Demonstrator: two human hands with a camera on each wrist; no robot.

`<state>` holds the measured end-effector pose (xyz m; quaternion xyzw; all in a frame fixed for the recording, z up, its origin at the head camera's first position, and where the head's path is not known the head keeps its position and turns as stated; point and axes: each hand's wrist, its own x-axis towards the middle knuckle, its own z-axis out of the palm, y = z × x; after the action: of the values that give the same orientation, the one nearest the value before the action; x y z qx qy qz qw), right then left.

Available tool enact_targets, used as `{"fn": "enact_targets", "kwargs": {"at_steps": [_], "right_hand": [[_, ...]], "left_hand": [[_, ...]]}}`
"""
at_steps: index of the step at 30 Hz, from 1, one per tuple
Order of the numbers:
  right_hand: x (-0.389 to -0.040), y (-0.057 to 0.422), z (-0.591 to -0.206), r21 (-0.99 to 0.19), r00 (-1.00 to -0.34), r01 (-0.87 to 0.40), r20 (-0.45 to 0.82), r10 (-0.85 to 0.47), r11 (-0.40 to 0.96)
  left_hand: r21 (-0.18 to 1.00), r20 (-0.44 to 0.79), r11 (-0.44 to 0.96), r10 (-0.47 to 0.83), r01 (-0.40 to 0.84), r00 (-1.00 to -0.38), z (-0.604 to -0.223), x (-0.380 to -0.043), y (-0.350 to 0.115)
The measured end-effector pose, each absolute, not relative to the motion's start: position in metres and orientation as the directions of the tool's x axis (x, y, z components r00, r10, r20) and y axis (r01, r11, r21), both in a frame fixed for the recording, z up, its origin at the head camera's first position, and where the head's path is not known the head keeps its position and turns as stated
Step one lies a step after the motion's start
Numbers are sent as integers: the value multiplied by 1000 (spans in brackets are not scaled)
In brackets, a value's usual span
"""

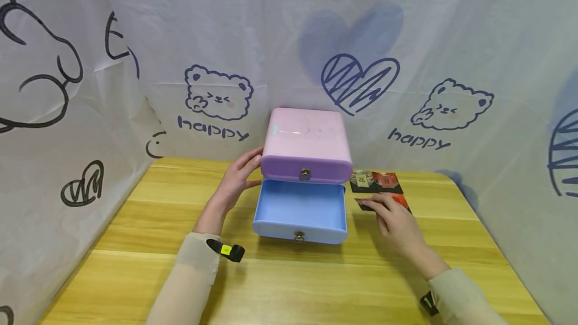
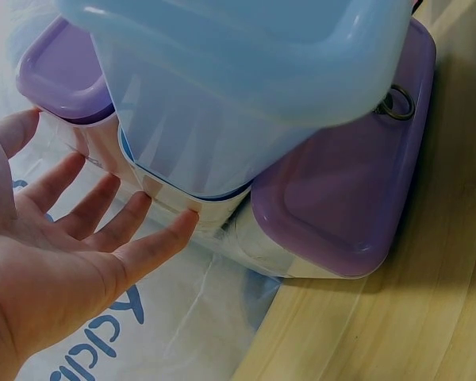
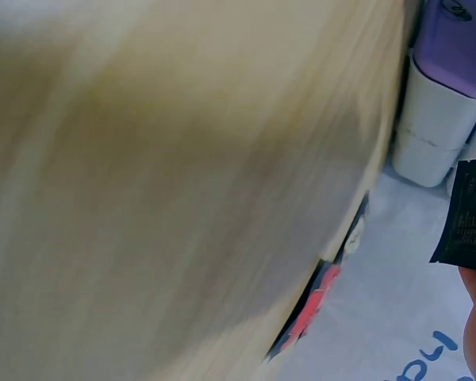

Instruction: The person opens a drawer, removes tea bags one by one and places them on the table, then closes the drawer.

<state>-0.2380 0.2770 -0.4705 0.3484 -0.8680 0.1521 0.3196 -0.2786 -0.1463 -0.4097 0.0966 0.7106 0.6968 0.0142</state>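
Note:
A small drawer cabinet (image 1: 307,134), pink on top with a purple upper drawer (image 1: 280,168), stands against the back cloth. Its blue drawer (image 1: 300,207) is pulled out, and nothing shows inside. The left hand (image 1: 232,182) rests its spread fingertips on the cabinet's side; in the left wrist view those fingers (image 2: 131,222) are nearly straight. To the right of the drawer, the right hand (image 1: 399,224) pinches a flat dark packet (image 3: 470,214) between thumb and fingers. Printed side down or up cannot be told from above. Most of that hand is outside the right wrist view.
Several black-and-red flat packets (image 1: 384,181) lie on the wooden table (image 1: 293,285) right of the cabinet. A lower purple drawer (image 2: 333,198) appears closed in the left wrist view. White printed cloth (image 1: 289,39) hangs behind and at both sides.

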Motion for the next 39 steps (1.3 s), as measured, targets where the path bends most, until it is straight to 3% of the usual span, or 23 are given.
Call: {"fn": "enact_targets", "kwargs": {"at_steps": [18,39], "right_hand": [[-242,284,-485,-86,-732,-588,480,-484,804],[-249,279,-490,-141,-825,-542,278,-493,828]], "left_hand": [[994,109,11,159,112,-981,-409,-277,-146],[994,110,4,157,112,-981,-410,-280,-147]]}}
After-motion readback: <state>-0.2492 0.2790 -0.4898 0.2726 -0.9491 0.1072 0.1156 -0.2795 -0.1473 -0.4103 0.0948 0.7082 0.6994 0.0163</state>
